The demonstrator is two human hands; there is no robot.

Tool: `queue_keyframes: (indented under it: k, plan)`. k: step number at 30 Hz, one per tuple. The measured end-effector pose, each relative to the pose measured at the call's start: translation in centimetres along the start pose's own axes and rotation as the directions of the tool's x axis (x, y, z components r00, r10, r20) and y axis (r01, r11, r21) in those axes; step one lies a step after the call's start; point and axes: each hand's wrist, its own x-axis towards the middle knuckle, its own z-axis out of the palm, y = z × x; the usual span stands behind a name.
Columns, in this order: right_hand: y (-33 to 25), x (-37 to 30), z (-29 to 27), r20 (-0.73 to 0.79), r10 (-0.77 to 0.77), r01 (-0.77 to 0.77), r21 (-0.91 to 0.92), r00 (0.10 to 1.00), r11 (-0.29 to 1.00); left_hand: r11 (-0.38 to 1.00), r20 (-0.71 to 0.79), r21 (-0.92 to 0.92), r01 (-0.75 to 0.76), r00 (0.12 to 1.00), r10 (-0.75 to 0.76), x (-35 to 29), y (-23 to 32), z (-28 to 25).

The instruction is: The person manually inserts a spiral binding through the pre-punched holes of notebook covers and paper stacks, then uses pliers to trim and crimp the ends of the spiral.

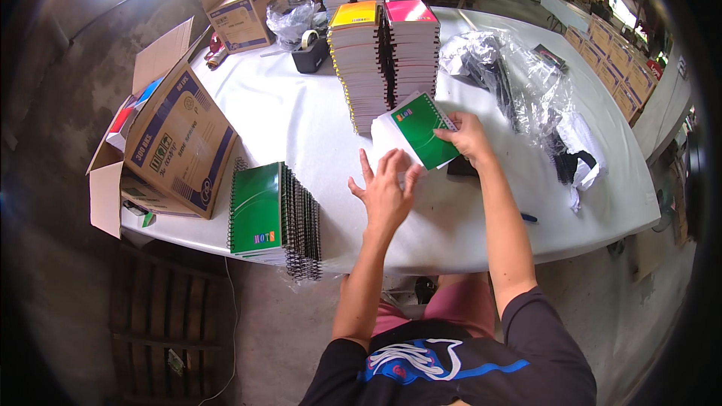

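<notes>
At two o'clock, right hand (469, 137) pinches green spiral-bound notebook (426, 134); left hand (387, 189) nearby, fingers spread, contact unclear.

My left hand (385, 192) and right hand (466, 139) are bare. Well behind them, toward my body, I wear a black T-shirt (481, 391) with short, plain dark sleeves (538, 323). Its print (410, 361) mixes blue shapes, thick white strokes and a small red patch, and a blue stripe (492, 370) trails off rightward. Nearer the hands, between them and the shirt, show my pink shorts (460, 304).
</notes>
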Motion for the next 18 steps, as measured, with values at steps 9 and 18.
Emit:
queue_keyframes:
  k: [9,18]
  plan:
    - [1.6,-0.3,0.3,0.071,0.11,-0.125,0.28,0.991,0.952,0.985,0.229,0.11,0.135,0.961,-0.157,10.0,-2.6,-2.1]
    - [1.5,-1.5,1.3,-0.087,-0.019,0.032,0.153,0.996,0.988,0.964,0.287,0.257,0.068,0.947,-0.144,9.9,-0.8,-2.7]
